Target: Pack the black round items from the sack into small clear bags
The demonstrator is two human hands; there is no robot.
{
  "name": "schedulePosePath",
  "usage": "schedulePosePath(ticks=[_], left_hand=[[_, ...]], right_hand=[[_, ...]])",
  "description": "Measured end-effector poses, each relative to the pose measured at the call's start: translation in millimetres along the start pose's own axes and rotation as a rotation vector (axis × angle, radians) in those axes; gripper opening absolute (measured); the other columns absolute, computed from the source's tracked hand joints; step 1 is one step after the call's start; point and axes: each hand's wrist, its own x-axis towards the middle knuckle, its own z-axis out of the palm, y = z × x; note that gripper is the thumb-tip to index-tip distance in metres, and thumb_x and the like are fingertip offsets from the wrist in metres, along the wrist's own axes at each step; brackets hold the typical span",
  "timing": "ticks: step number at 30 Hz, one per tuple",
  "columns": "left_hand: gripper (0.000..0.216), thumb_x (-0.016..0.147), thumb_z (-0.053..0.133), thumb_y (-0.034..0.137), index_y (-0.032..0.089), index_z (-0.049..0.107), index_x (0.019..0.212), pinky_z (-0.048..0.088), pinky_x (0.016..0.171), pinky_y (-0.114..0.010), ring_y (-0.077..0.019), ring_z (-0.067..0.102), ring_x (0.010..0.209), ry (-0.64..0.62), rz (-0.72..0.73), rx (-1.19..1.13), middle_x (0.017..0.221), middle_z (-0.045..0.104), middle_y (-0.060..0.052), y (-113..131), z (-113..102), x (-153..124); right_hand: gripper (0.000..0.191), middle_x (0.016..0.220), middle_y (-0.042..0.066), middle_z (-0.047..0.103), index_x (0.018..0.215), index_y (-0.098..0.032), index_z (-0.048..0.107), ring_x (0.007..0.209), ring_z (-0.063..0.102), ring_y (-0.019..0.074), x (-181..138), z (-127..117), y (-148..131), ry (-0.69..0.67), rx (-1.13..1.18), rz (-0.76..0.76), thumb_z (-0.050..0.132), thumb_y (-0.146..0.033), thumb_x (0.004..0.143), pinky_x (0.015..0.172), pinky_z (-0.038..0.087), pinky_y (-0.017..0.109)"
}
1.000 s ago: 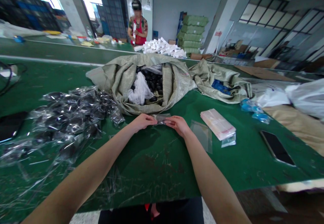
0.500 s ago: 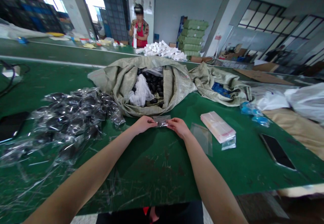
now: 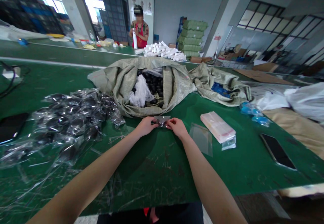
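Between my two hands is a small clear plastic bag (image 3: 162, 121) with a dark item inside; its exact kind is hard to make out. My left hand (image 3: 147, 125) pinches the bag's left side, and my right hand (image 3: 177, 127) pinches its right side. Just beyond them lies an open woven sack (image 3: 177, 85) holding many black rounded pieces (image 3: 153, 82) and a crumpled white plastic bag (image 3: 140, 91). To the left spreads a heap of dark items in clear bags (image 3: 76, 114). A flat clear bag (image 3: 201, 138) lies right of my right hand, beside a stack of plastic bags (image 3: 217, 126).
A phone (image 3: 277, 150) lies at the right, another dark phone-like device (image 3: 12, 126) at the left edge. A second sack (image 3: 222, 85) with blue contents stands back right, near blue wrapped pieces (image 3: 254, 113). Across the table a person (image 3: 139, 30) holds a white piece behind a white pile (image 3: 163, 51).
My hands have shifted slightly, and more of the dark item in the clear bag now shows between them. The person opposite has tilted the white piece a little.
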Motion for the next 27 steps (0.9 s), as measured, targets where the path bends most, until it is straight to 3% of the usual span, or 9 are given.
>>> schedulePosePath(ticks=[5, 10, 16, 20, 27], left_hand=[[0.015, 0.078, 0.065, 0.030, 0.016, 0.069, 0.082, 0.048, 0.078, -0.031, -0.0205, 0.065, 0.081, -0.006, -0.041, -0.118, 0.085, 0.072, -0.004, -3.3, 4.0, 3.0], [0.015, 0.075, 0.065, 0.029, 0.015, 0.063, 0.074, 0.044, 0.064, -0.025, -0.0139, 0.058, 0.064, 0.055, -0.142, -0.425, 0.068, 0.065, 0.000, -3.6, 2.7, 4.1], [0.024, 0.072, 0.068, 0.038, 0.016, 0.058, 0.076, 0.023, 0.041, -0.020, -0.0055, 0.033, 0.040, 0.000, -0.242, -0.674, 0.051, 0.045, 0.008, 4.1, -5.7, -0.7], [0.031, 0.068, 0.073, 0.040, 0.017, 0.055, 0.075, 0.016, 0.038, -0.019, -0.0037, 0.028, 0.038, -0.062, -0.188, -0.864, 0.050, 0.039, 0.010, 9.4, -8.6, -3.0], [0.036, 0.066, 0.079, 0.041, 0.016, 0.053, 0.072, 0.017, 0.037, -0.018, -0.0011, 0.026, 0.038, -0.110, -0.089, -1.085, 0.055, 0.043, 0.008, 16.5, -13.0, -5.3]], right_hand=[[0.012, 0.065, -0.001, 0.067, 0.068, -0.017, 0.062, 0.066, 0.067, 0.0128, -0.8, 0.6, -1.3, -0.012, 0.000, -0.014, 0.073, -0.021, 0.069, 0.067, 0.058, 0.027], [0.019, 0.073, -0.002, 0.065, 0.077, -0.018, 0.064, 0.070, 0.064, 0.0116, -3.9, 0.4, -6.1, -0.007, -0.004, -0.082, 0.075, -0.030, 0.068, 0.062, 0.058, 0.025], [0.028, 0.072, -0.001, 0.068, 0.078, -0.019, 0.062, 0.069, 0.065, 0.0121, -8.7, 4.0, -13.5, -0.062, 0.110, -0.129, 0.077, -0.039, 0.066, 0.063, 0.055, 0.025], [0.031, 0.068, -0.002, 0.069, 0.075, -0.019, 0.062, 0.062, 0.064, 0.0101, -14.4, 5.9, -22.8, -0.056, 0.287, -0.129, 0.084, -0.034, 0.059, 0.062, 0.053, 0.022], [0.033, 0.071, -0.003, 0.069, 0.079, -0.020, 0.066, 0.063, 0.064, 0.0081, -21.3, 7.9, -32.3, -0.117, 0.565, -0.090, 0.089, -0.028, 0.056, 0.060, 0.054, 0.018]])
